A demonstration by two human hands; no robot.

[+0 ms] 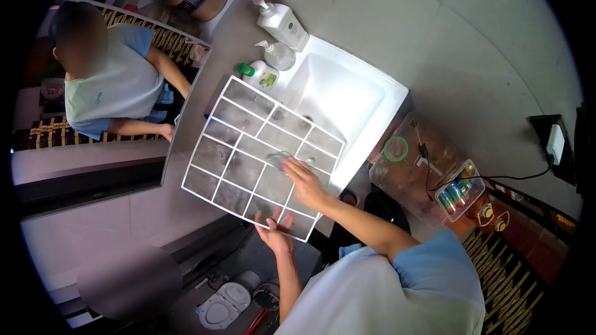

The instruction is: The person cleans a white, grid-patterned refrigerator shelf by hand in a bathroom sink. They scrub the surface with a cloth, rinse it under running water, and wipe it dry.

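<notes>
A rectangular mesh filter screen (267,181) with a white plastic grid frame is tilted over the near left part of the white sink (363,67). Grey dust patches darken some of its mesh panels. My left hand (275,235) grips its lower edge, the thumb in front and the fingers showing through the mesh behind. On the screen's face, my right hand (305,184) holds a small grey object (279,160) at its fingertips. Motion blur hides what that object is. Through the mesh, the faucet area is only dimly visible.
Pump bottles, one white (283,25), one clear (279,56) and one green-topped (261,76), stand along the sink's left rim. A mirror (186,116) is at left. To the right sit a plastic bin (405,186) and a battery box (461,190); a toilet (223,307) is below.
</notes>
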